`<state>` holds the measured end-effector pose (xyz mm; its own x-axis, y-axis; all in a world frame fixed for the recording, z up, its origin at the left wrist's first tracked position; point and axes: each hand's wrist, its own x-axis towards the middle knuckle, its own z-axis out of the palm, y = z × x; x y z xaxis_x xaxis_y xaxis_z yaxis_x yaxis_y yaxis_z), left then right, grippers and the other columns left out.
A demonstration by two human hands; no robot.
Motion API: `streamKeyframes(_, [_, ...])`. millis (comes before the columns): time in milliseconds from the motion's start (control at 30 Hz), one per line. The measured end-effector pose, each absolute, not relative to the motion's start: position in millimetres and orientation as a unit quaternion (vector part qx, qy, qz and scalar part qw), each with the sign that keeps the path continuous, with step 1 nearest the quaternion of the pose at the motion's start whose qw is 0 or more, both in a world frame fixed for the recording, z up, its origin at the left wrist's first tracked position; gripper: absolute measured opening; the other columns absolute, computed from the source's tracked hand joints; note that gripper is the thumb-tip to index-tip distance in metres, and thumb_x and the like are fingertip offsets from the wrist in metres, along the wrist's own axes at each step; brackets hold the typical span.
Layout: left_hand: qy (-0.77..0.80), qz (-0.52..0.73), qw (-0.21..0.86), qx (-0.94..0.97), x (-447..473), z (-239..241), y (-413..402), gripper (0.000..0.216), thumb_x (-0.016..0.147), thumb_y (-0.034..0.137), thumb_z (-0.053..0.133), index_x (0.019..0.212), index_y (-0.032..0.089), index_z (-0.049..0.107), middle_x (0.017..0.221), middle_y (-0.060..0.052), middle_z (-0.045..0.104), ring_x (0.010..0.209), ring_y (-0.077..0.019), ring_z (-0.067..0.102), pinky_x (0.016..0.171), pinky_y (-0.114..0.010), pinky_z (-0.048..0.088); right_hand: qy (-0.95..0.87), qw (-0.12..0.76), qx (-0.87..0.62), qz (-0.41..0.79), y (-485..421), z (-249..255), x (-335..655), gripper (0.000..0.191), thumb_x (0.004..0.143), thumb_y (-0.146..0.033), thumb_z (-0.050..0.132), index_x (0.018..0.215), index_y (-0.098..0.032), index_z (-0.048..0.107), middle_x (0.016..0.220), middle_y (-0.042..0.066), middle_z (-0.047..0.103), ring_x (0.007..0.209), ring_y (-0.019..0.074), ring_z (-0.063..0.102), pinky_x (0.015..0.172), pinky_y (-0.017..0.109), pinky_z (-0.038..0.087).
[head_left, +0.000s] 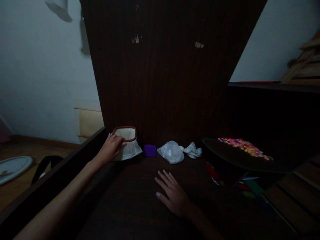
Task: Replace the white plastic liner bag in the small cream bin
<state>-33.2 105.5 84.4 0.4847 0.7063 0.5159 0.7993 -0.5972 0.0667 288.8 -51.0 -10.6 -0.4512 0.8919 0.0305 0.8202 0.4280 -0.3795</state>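
Observation:
At the left back of the dark wooden surface (140,196) stands a small bin (136,134) with a brown rim and a pale plastic liner hanging over its sides. My left hand (113,147) is closed on the near left part of that rim. My right hand (173,196) is over the middle of the surface with its fingers spread and nothing in it; whether it touches the wood I cannot tell. Beyond it lie a small purple object (150,150) and a knotted white plastic bag (172,152), both close to the upright back panel.
A raised edge (75,166) runs along the left. On the right, a dark curved shelf (225,151) carries a pile of small pink and yellow pieces (243,146), with coloured items below it. A tall dark panel (160,73) closes off the back.

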Motion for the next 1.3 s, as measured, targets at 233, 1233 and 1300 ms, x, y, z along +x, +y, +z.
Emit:
streamKeyframes(233, [-0.420,-0.253,0.114,-0.864,-30,103,82,0.021,0.093,0.028,0.044,0.093,0.018,0.063,0.093,-0.012,0.072,0.097,-0.0299,0.067,0.106,-0.056,0.043,-0.827,0.122,-0.512,0.198,-51,-6,290,0.062,0.101,-0.055,0.043,0.153,-0.022,0.042,0.166,0.007,0.025,0.155,0.0296,0.014,0.126,0.056,0.013])
streamKeyframes(1233, [-0.278,-0.426,-0.075,-0.857,28,87,-45,0.072,0.079,0.044,0.078,0.140,0.023,0.045,0.140,-0.015,0.054,0.136,-0.0363,0.045,0.119,-0.065,0.029,-0.873,0.333,-0.325,0.145,-70,117,265,0.020,0.087,-0.037,0.075,0.098,-0.020,0.074,0.106,0.008,0.069,0.112,0.0245,0.054,0.099,0.043,0.048])
streamKeyframes(1300, [-0.291,-0.462,-0.160,-0.823,20,75,-33,0.096,0.073,0.054,0.081,0.150,0.023,0.032,0.154,-0.019,0.038,0.144,-0.0394,0.037,0.118,-0.063,0.033,-0.881,0.307,-0.326,0.149,-69,119,264,0.020,0.089,-0.038,0.072,0.100,-0.021,0.075,0.108,0.008,0.069,0.114,0.0246,0.054,0.101,0.044,0.047])
